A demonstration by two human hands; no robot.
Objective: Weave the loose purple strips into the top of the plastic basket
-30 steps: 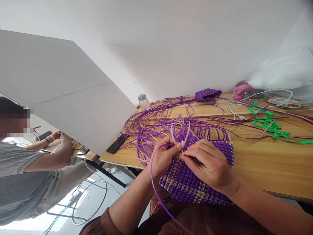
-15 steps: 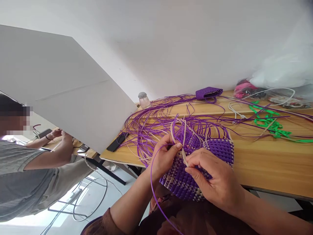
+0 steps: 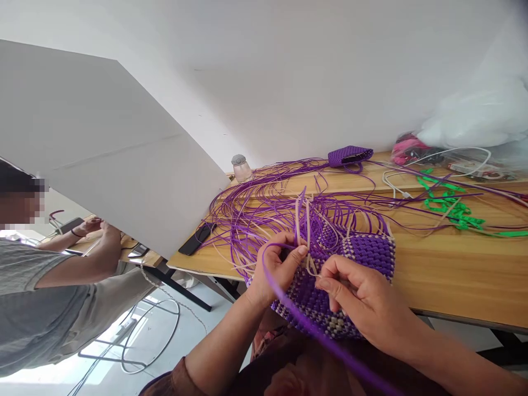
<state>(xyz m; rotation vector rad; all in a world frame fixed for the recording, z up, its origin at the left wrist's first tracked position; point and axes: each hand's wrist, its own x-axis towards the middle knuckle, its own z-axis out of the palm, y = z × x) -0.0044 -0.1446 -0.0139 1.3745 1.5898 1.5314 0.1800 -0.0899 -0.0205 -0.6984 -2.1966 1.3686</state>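
Observation:
A purple and beige woven basket rests at the table's front edge and over my lap, with many loose strands rising from its rim. My left hand is closed, thumb against forefinger, on purple and beige strands at the near rim. From it a long purple strand loops down across my lap, blurred. My right hand pinches a beige strand just right of the left hand. That strand curves in a small loop between the two hands. The hands hide part of the weave.
On the wooden table lie a black phone, a lidded jar, a small purple woven piece, green ribbon, a white cable and plastic bags. Beyond a white partition, another person sits at the left.
My right hand has shifted slightly right and down, drawing the beige strand into a thin curve. The long purple strand has swung right across my lap.

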